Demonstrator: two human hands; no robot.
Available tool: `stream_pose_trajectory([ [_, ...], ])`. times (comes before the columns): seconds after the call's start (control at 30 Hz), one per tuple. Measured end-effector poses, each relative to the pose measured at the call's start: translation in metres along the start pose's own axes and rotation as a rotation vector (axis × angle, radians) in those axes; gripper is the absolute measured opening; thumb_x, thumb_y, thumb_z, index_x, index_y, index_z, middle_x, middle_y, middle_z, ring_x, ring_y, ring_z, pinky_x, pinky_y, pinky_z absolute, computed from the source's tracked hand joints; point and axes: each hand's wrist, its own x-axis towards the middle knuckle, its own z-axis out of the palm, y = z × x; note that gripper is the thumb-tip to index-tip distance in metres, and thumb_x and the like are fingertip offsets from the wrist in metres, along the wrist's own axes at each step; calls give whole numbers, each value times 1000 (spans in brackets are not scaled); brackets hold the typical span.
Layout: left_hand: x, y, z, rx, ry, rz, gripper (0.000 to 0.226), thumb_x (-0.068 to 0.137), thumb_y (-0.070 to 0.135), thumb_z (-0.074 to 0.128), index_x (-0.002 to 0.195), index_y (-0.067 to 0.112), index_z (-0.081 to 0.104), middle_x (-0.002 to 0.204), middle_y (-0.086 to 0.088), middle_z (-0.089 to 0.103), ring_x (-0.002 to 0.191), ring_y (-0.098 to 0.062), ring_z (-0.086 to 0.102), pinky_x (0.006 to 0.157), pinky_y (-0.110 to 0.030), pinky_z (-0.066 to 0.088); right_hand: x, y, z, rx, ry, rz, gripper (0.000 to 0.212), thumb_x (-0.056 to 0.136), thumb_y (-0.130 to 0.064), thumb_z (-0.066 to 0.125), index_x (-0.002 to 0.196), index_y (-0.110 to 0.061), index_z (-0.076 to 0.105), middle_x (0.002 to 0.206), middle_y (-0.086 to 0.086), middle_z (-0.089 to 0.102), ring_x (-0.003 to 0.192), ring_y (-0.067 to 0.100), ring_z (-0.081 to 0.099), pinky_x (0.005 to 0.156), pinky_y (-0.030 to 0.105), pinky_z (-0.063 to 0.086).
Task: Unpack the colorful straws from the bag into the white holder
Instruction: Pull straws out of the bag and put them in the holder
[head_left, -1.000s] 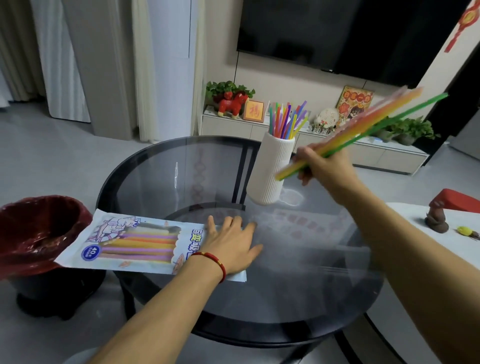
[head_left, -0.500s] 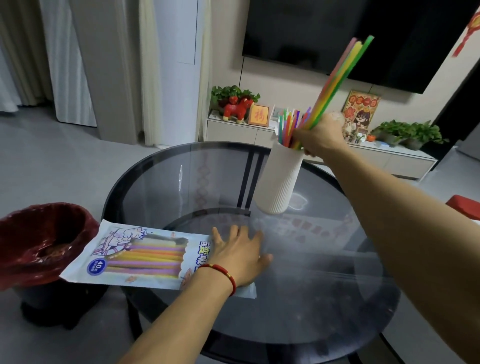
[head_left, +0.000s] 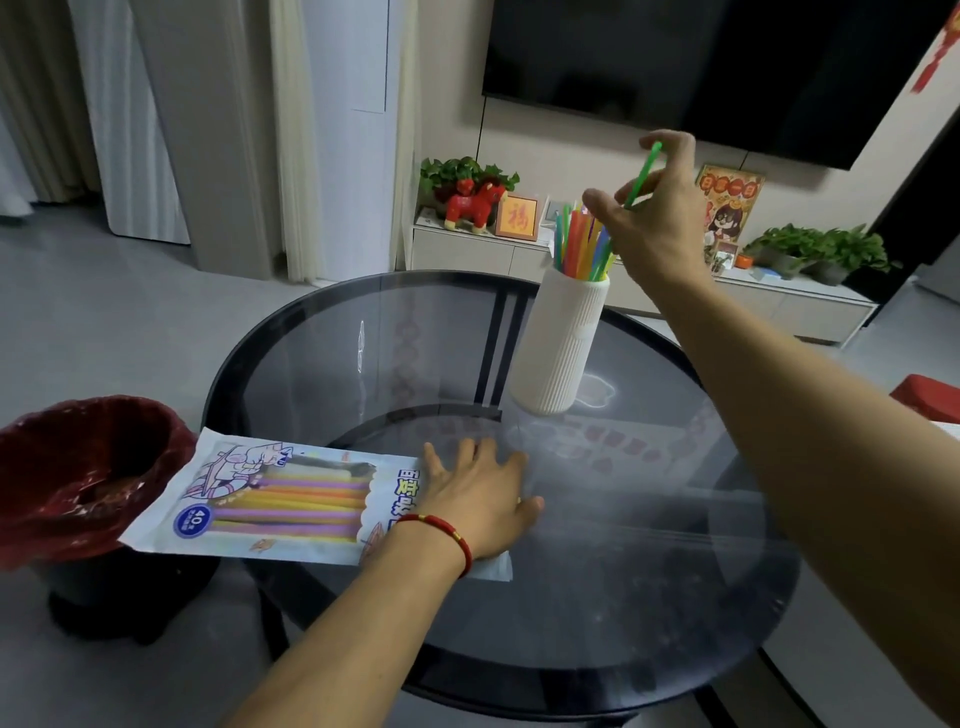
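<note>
A ribbed white holder stands upright on the round glass table, with several colorful straws sticking out of its top. My right hand hovers just above the holder's rim, its fingers spread. A green straw pokes up past the fingers; whether the hand grips it is unclear. The straw bag, white with a clear window showing yellow and purple straws, lies flat at the table's left edge. My left hand rests palm down on the bag's right end.
A bin lined with a red bag stands on the floor left of the table. Behind the table a low white cabinet holds plants and ornaments under a dark screen. A red object sits at the far right.
My right hand carried a bundle of straws from the right over to the holder and lowered them in. Its fingers have spread above the rim. My left hand stayed on the bag.
</note>
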Motion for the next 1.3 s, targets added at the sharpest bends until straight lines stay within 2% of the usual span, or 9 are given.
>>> stream_pose_trajectory([
  [0.13,0,0,1,-3,1,0,60,98,57,34,150,26,32,155,-13,33,145,-35,22,114,-72,5,1,3,3,-29,-64,-18,58,92,-27,78,138,-10,47,98,4,65,87,19,68,89,45,63],
  [0.3,2,-2,1,-2,-4,7,61,98,57,34,150,27,31,155,-13,33,146,-35,22,114,-71,6,8,4,3,-197,-33,-228,59,101,-20,65,152,-9,38,142,16,56,124,25,58,104,40,52],
  [0.43,2,-2,1,-9,8,12,61,97,58,36,150,26,32,153,-13,35,145,-35,23,115,-70,6,-3,18,12,-457,-338,-227,47,113,-26,33,157,-11,40,169,10,32,154,31,31,124,57,27],
  [0.5,1,-2,0,-15,16,19,63,96,59,38,150,25,33,152,-14,35,145,-35,23,117,-68,4,-6,19,13,-408,-339,-205,53,112,-34,30,160,-10,34,170,12,28,156,31,28,126,56,24],
  [0.6,-2,-5,-4,-62,45,49,74,88,66,46,149,25,34,149,-14,38,144,-33,24,119,-64,4,-9,15,8,-347,-189,-249,52,109,-33,35,156,-12,40,166,13,35,151,29,35,122,46,27],
  [0.73,-8,-27,-17,-66,-42,113,113,66,78,66,157,32,17,159,-8,28,149,-28,16,120,-62,3,-48,21,-4,-288,-35,-411,41,95,-16,50,132,-3,58,144,20,52,128,31,53,100,32,39],
  [0.87,-17,-53,-24,-50,-184,106,140,51,84,70,158,34,-4,163,5,19,152,-17,6,118,-65,-8,-144,60,-9,-215,-265,-277,42,89,-6,60,130,-13,55,137,7,51,117,23,56,97,47,53],
  [1.13,-28,-41,-13,85,-110,84,136,55,80,66,158,27,-7,154,1,33,143,-25,28,119,-66,5,-253,97,-6,-28,-602,72,36,91,-5,62,124,-19,66,117,-4,67,91,11,61,79,6,39],
  [1.3,-33,-34,-12,108,-6,145,127,60,78,63,158,26,2,151,5,38,140,-21,34,118,-65,12,-255,92,-5,38,-624,45,28,96,-20,69,124,-22,67,116,-9,68,90,9,63,77,4,44],
])
